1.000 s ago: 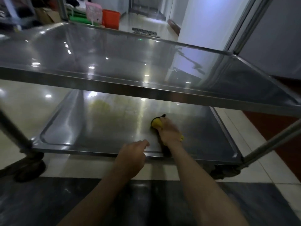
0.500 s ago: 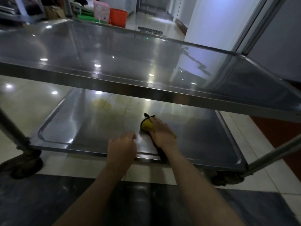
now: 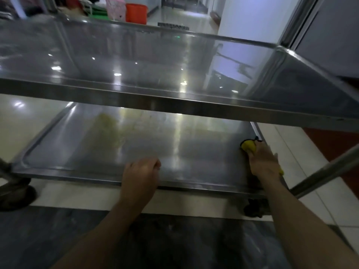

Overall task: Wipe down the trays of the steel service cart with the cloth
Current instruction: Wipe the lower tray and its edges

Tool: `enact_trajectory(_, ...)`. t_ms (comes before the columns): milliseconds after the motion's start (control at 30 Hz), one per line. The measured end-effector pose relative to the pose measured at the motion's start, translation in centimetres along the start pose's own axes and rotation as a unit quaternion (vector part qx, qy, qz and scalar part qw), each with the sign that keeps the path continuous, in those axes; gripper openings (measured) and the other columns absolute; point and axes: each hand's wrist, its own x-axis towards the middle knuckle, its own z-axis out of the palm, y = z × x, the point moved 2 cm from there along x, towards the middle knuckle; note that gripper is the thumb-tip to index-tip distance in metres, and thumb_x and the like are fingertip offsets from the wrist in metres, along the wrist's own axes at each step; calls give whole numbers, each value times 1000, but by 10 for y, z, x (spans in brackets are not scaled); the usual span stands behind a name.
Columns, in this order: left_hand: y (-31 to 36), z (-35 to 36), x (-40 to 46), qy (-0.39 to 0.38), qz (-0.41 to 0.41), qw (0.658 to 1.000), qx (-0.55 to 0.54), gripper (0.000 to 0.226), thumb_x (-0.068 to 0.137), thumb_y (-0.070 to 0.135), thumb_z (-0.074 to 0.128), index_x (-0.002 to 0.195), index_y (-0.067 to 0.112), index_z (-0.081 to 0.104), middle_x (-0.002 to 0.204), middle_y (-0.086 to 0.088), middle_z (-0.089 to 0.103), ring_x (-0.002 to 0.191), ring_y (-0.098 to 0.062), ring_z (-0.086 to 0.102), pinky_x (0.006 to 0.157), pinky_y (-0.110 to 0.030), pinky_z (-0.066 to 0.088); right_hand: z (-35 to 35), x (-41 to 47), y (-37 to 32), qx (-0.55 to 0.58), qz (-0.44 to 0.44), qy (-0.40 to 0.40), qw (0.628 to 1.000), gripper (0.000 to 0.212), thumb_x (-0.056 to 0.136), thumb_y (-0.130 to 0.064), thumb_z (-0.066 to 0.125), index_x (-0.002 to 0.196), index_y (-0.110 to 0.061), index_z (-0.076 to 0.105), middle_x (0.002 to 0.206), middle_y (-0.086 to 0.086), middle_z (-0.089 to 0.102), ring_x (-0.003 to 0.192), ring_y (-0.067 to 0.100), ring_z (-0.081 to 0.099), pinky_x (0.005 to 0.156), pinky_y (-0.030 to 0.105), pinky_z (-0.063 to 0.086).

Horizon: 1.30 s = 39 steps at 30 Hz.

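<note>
Right hand lies flat on the yellow cloth, fingers stretched forward and pressing it onto the lower tray at the far right, tight against the right rim; only the front lump of cloth and a small yellow corner near the wrist show, the rest sits under the palm. Whether any finger curls round the cloth I cannot tell — it reads as a flat press rather than a pinch. Left hand is at the near rim of the lower tray about the middle, fingers curled under, knuckles up; it seems to brace on or grip the rim, though the fingertips are hidden so a real hold is unclear. Progress, judged from the surfaces: the near and right part of the lower tray looks even and grey, but a yellowish smear sits at the far left-centre of it, with fainter yellow streaks running right along the far side — that patch looks unwiped. The upper tray shows a hazy, streaked sheen under the light reflections; cannot tell if it is already wiped or waiting. So the task looks partway: right edge of lower tray in hand, far-left stain left, upper tray uncertain. Beyond the cart, an orange bin and a pink container stand on the floor.
</note>
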Motion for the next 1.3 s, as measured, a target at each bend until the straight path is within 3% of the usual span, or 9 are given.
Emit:
enact_trajectory(133, -18, -25, 13, -35, -42, 998, 11, 18, 87, 20, 47, 81, 21, 63, 72, 0, 61, 67, -29, 59, 68, -41, 50, 8, -16, -38, 3, -18, 0, 1000, 58, 98, -57, 41, 136, -15, 55, 138, 14, 56, 122, 39, 55, 101, 56, 47)
enact_trajectory(300, -65, -65, 17, -112, -72, 991, 2, 26, 90, 28, 42, 96, 20, 66, 88, -3, 66, 80, -27, 64, 76, -43, 55, 25, -58, -141, 6, -69, -22, 997, 52, 103, -40, 51, 147, -14, 47, 151, 13, 48, 132, 38, 50, 110, 54, 38)
enact_trajectory(400, -95, -92, 6, -173, -84, 981, -21, 35, 92, 35, 39, 112, 24, 65, 104, -6, 70, 93, -30, 65, 81, -43, 56, 34, -89, -210, 19, -110, -40, 993, 48, 103, -42, 48, 143, -14, 50, 148, 13, 50, 130, 37, 51, 106, 51, 43)
enact_trajectory(567, -136, -139, -13, -154, -113, 979, -74, 37, 87, 30, 43, 113, 18, 66, 111, -4, 69, 101, -28, 64, 87, -43, 53, 42, -141, -318, 31, -187, -73, 979, 54, 107, -45, 42, 153, -17, 41, 159, 9, 41, 140, 32, 44, 112, 45, 38)
enact_trajectory(767, -177, -169, -29, -77, -202, 966, -139, 18, 97, 8, 55, 109, 18, 65, 104, 0, 67, 96, -19, 62, 87, -39, 54, 57, -201, -405, 46, -315, -102, 943, 55, 106, -44, 40, 157, -23, 33, 163, 4, 35, 147, 26, 37, 117, 45, 33)
enact_trajectory(933, -192, -176, -49, 26, -305, 939, -158, 11, 98, 9, 57, 98, 17, 65, 96, -1, 69, 90, -20, 65, 72, -28, 45, 57, -221, -415, 69, -418, -153, 893, 57, 105, -44, 49, 157, -26, 33, 162, 0, 36, 148, 22, 35, 119, 41, 26)
enact_trajectory(1033, -194, -181, -55, 71, -353, 918, -165, 11, 98, 9, 59, 105, 15, 66, 106, -4, 68, 96, -20, 63, 78, -30, 44, 52, -216, -395, 84, -429, -158, 886, 57, 104, -46, 49, 157, -29, 33, 162, -2, 37, 147, 20, 35, 119, 37, 25)
enact_trajectory(1133, -185, -188, -45, 114, -333, 919, -178, 17, 97, 7, 61, 108, 19, 64, 120, -4, 59, 97, -17, 62, 83, -35, 52, 51, -204, -360, 95, -398, -142, 901, 58, 104, -50, 48, 157, -31, 33, 161, -2, 38, 145, 21, 39, 119, 41, 32)
enact_trajectory(1300, -161, -194, 2, 10, -225, 969, -98, 24, 95, 13, 63, 116, 24, 63, 124, 2, 57, 107, -19, 62, 96, -47, 55, 47, -181, -297, 128, -336, -108, 927, 55, 103, -56, 42, 152, -31, 38, 152, -1, 49, 131, 25, 53, 105, 44, 47)
